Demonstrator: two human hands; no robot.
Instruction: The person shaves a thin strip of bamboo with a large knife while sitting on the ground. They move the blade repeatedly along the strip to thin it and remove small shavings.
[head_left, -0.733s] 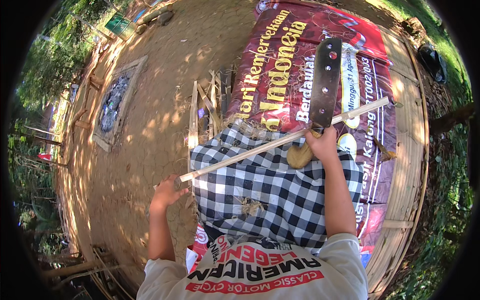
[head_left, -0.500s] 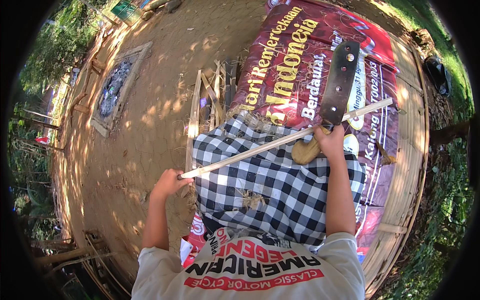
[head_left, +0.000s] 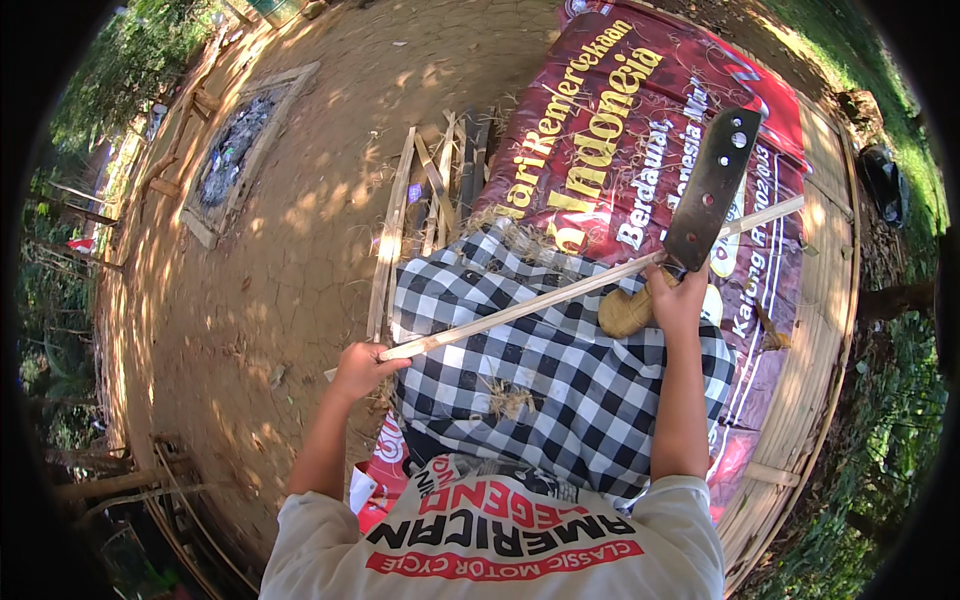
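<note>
Black-and-white checked cloth [head_left: 560, 380]; pale strip [head_left: 520, 307]; dark blade [head_left: 712, 180]; tan handle [head_left: 627, 314]; maroon banner [head_left: 592, 160].

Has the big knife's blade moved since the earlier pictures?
Yes: judged against the maroon banner, the knife blade has shifted to the right and leans further right, nearer the banner's right edge.

And we're outdoors, a rural yard: sun-dappled bare earth [head_left: 300, 250], framed ash pit [head_left: 198, 228], bamboo platform [head_left: 815, 350], leafy trees [head_left: 130, 80]!
</note>
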